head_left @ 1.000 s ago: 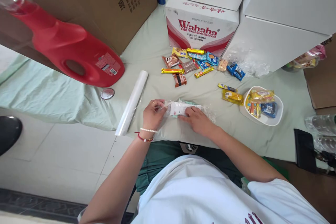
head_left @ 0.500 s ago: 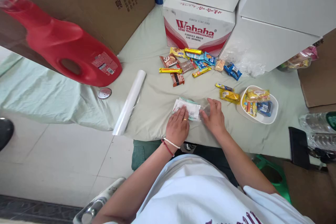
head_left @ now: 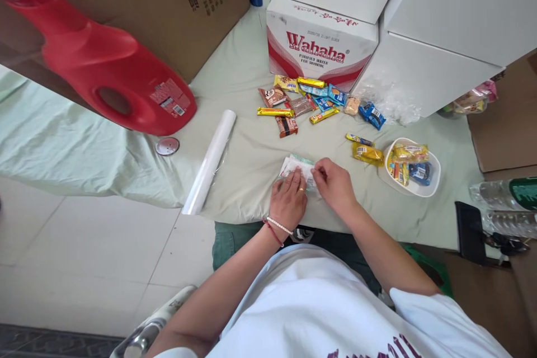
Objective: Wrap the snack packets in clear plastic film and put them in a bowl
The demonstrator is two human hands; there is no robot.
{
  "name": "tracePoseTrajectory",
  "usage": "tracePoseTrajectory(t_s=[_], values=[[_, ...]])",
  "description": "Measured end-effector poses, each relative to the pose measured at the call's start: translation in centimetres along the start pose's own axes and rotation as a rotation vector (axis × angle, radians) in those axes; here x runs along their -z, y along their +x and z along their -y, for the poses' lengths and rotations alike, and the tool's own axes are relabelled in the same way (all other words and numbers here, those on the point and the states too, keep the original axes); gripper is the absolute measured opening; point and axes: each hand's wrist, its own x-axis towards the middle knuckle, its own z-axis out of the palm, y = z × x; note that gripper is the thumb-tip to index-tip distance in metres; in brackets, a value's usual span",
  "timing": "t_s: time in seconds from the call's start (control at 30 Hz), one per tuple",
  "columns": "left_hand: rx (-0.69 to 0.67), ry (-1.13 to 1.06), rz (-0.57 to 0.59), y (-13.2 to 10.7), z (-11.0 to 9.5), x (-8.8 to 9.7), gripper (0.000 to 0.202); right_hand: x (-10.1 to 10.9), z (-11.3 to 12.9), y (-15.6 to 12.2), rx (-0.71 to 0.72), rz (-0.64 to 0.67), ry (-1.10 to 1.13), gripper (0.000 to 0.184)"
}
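A small flat white-and-green packet [head_left: 298, 166] lies on the cloth-covered table before me. My left hand [head_left: 289, 197] rests on its near left part, fingers stretched out flat. At the packet's right edge, my right hand [head_left: 335, 183] is closed in a pinch on the clear plastic film around it; the film is mostly hidden under the fingers. Left of the hands lies a roll of clear plastic wrap [head_left: 212, 162]. To the right, a yellow snack packet [head_left: 367, 153] lies beside a white plastic tub [head_left: 434, 182] holding several wrapped snacks.
Several wrapped snacks [head_left: 302, 105] lie in front of a Wahaba-style white-and-red carton [head_left: 323, 50]. Crumpled clear plastic [head_left: 390, 98] sits beside white boxes [head_left: 440, 67]. A large red bottle [head_left: 113, 78] and a round lid [head_left: 167, 146] are at left. A black phone-like object [head_left: 469, 232] lies right.
My right hand has moved slightly left and up, its fingers going from spread to pinched. The clear film that stretched right of the packet is now drawn in. My left hand stays flat.
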Motion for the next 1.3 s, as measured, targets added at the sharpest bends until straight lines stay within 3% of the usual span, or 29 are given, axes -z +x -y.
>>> tracePoseTrajectory(t_s=[0.13,0.23,0.33,0.4,0.47,0.57,0.67,0.8,0.9,0.97,1.03,1.13,1.2,1.3], values=[[-0.017,-0.079,-0.020,-0.1,0.3,-0.2,0.040,-2.3,3.5,3.6,-0.002,0.193,-0.252,0.017],[-0.032,-0.245,-0.022,-0.3,2.1,0.5,0.034,-3.8,4.1,4.3,0.013,0.235,-0.292,0.024],[0.132,-0.422,-0.112,0.0,4.5,1.4,0.030,-4.6,3.3,3.6,0.058,0.210,-0.247,0.029],[0.365,-0.373,-0.184,0.7,5.4,1.6,0.028,-5.0,2.6,3.0,0.102,0.182,-0.201,0.032],[0.500,-0.272,-0.173,1.8,5.5,1.2,0.032,-5.4,2.0,2.6,0.120,0.157,-0.131,0.034],[0.471,-0.270,-0.107,3.2,5.0,0.1,0.036,-5.8,1.5,2.4,0.119,0.096,0.031,0.037],[0.410,-0.345,-0.184,3.5,4.4,-0.4,0.029,-5.4,1.4,1.8,0.097,0.010,0.282,0.041],[0.197,-0.406,-0.346,2.4,2.7,0.9,0.021,-3.2,1.2,-0.5,-0.113,0.007,0.811,0.056],[-0.113,-0.391,-0.420,1.3,-0.1,2.2,0.030,-1.2,0.3,-2.9,-0.294,0.061,1.143,0.059],[-0.337,-0.414,-0.391,0.8,-2.1,2.6,0.038,-0.2,-1.1,-4.8,-0.389,0.080,1.213,0.055],[-0.497,-0.480,-0.267,0.4,-3.6,2.6,0.046,0.8,-3.0,-6.7,-0.443,0.041,1.186,0.052],[-0.616,-0.579,-0.059,0.0,-4.2,2.3,0.053,4.0,-7.0,-9.1,-0.392,-0.090,1.021,0.043],[-0.584,-0.605,-0.014,-0.1,-3.5,2.0,0.051,7.8,-10.2,-9.8,-0.321,-0.192,0.852,0.038],[-0.411,-0.567,-0.051,0.2,-1.2,1.7,0.039,14.2,-15.7,-8.9,-0.270,-0.374,0.597,0.039]])
